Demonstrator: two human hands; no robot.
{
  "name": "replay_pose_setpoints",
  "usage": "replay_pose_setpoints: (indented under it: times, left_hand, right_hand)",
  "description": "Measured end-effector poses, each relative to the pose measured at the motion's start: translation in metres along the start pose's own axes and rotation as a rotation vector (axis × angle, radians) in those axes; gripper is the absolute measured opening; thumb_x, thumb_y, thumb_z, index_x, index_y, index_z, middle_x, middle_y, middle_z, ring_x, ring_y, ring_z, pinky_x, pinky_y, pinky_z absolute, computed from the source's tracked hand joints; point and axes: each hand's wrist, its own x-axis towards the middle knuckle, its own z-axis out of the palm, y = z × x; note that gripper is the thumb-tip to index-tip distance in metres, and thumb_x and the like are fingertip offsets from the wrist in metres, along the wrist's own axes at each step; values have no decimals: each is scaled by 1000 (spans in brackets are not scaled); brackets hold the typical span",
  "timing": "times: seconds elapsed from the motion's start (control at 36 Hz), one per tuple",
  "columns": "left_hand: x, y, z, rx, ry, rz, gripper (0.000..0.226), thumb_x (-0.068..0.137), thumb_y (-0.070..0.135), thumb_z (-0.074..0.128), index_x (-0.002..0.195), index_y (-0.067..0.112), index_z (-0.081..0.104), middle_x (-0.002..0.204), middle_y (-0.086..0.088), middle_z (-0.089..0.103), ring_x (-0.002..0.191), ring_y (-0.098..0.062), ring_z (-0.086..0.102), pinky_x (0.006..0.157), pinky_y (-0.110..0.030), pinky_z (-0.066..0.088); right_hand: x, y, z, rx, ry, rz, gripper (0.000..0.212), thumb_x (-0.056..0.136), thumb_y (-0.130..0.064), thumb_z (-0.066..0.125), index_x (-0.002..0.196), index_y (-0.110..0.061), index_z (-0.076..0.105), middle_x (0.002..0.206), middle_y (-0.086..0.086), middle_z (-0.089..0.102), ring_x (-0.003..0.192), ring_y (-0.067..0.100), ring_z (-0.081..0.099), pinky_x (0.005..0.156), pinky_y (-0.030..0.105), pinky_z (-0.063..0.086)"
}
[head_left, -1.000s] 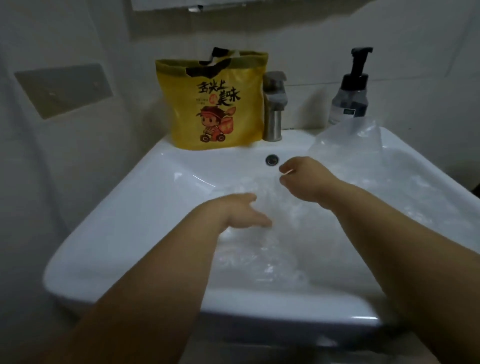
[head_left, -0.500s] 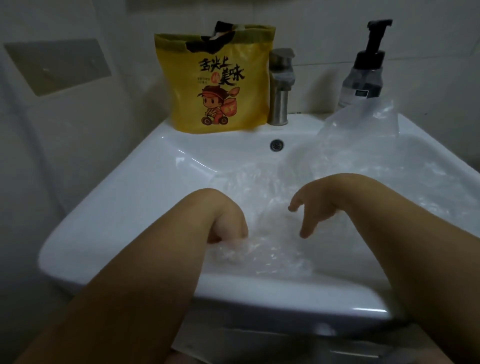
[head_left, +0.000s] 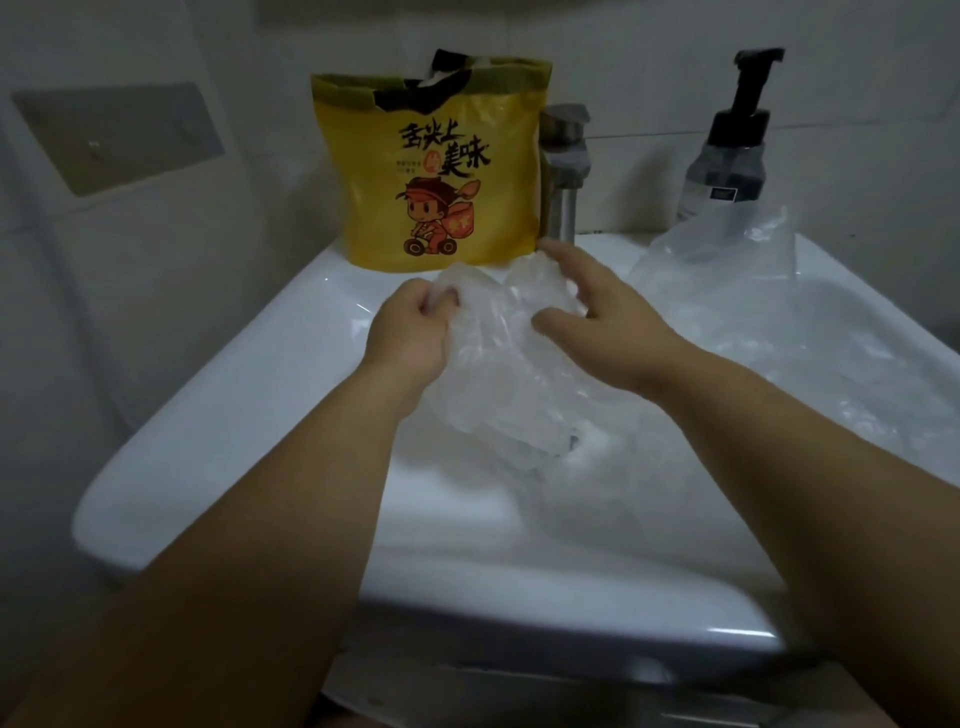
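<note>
A crumpled clear plastic bag (head_left: 498, 374) hangs above the white sink basin (head_left: 249, 395). My left hand (head_left: 410, 332) grips its upper left edge with curled fingers. My right hand (head_left: 592, 322) holds the bag's right side, fingers spread over the plastic and thumb underneath. More clear plastic (head_left: 727, 260) lies over the sink's right side and rim.
A yellow printed bag (head_left: 441, 171) stands on the back ledge of the sink, next to a steel tap (head_left: 563, 171). A pump bottle (head_left: 727, 156) stands at the back right. White tiled wall lies to the left.
Both hands have risen out of the basin toward the tap, lifting the clear bag that lay at the bottom. The left hand went from pressing down to gripping the plastic.
</note>
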Motion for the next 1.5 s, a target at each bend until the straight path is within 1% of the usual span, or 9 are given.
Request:
replay_pose_setpoints:
  times: [0.14, 0.31, 0.47, 0.58, 0.78, 0.97, 1.06, 1.19, 1.5]
  left_hand:
    - [2, 0, -1, -73, 32, 4, 16, 99, 18, 47, 111, 18, 59, 109, -4, 62, 102, -24, 59, 90, -37, 47]
    - [6, -1, -7, -110, 256, 36, 34, 98, 23, 54, 132, 22, 48, 115, 9, 49, 99, -13, 51, 85, -26, 43]
    - [9, 0, -6, -174, 330, 42, 6, 98, 22, 51, 104, 24, 53, 99, 4, 59, 84, -9, 53, 60, -9, 38]
    - [8, 2, -8, -206, 322, 60, 12, 99, 28, 52, 98, 16, 54, 84, 8, 56, 76, -7, 52, 53, -5, 37]
    - [0, 13, -10, -282, 237, 110, 30, 101, 33, 47, 77, 18, 55, 79, -4, 56, 74, -15, 53, 71, -32, 46]
    - [4, 13, -15, -406, 282, 11, 25, 100, 27, 48, 76, 24, 55, 80, -2, 59, 89, -31, 58, 88, -43, 47]
    - [0, 16, -11, -422, 233, 2, 24, 101, 29, 47, 79, 26, 59, 92, -7, 63, 96, -34, 64, 92, -50, 51]
    - [-5, 21, -8, -408, 90, 34, 22, 101, 26, 49, 83, 28, 62, 89, -1, 66, 94, -25, 64, 88, -41, 51]
    - [-7, 20, -10, -340, 21, 24, 27, 97, 36, 55, 76, 21, 59, 59, 8, 48, 62, -12, 46, 61, -24, 40]
  right_hand:
    - [9, 17, 2, -499, -187, 90, 16, 94, -12, 48, 81, -13, 58, 94, 7, 57, 94, 28, 57, 74, 28, 40]
    - [21, 39, -9, -741, -268, 441, 37, 89, -17, 54, 124, -5, 55, 121, 16, 56, 112, 34, 53, 99, 40, 44]
    - [8, 0, -6, -164, 125, 88, 59, 92, -20, 50, 148, -19, 30, 148, 8, 37, 125, 24, 44, 104, 36, 37]
    - [-5, -25, -6, 383, -68, 40, 65, 91, -33, 58, 148, -25, 28, 128, -3, 53, 104, 10, 56, 93, 31, 46]
    - [7, -10, 4, 383, 115, 296, 13, 96, -15, 54, 103, -13, 64, 92, 6, 64, 71, 16, 59, 62, 28, 55]
    - [4, -3, -4, 51, 293, 149, 44, 94, -26, 56, 136, -18, 45, 129, 3, 53, 115, 21, 53, 92, 33, 46]
    - [-3, -24, -3, 442, 69, 4, 21, 91, -37, 58, 106, -23, 60, 101, -5, 63, 94, 14, 60, 82, 32, 53]
    - [-7, -21, 12, 257, -359, 125, 63, 79, -41, 71, 134, -21, 46, 116, -2, 60, 96, 14, 62, 82, 32, 57]
    - [7, -13, -8, 648, 212, 278, 10, 91, -7, 58, 99, -10, 62, 84, 8, 62, 72, 22, 61, 65, 30, 53]
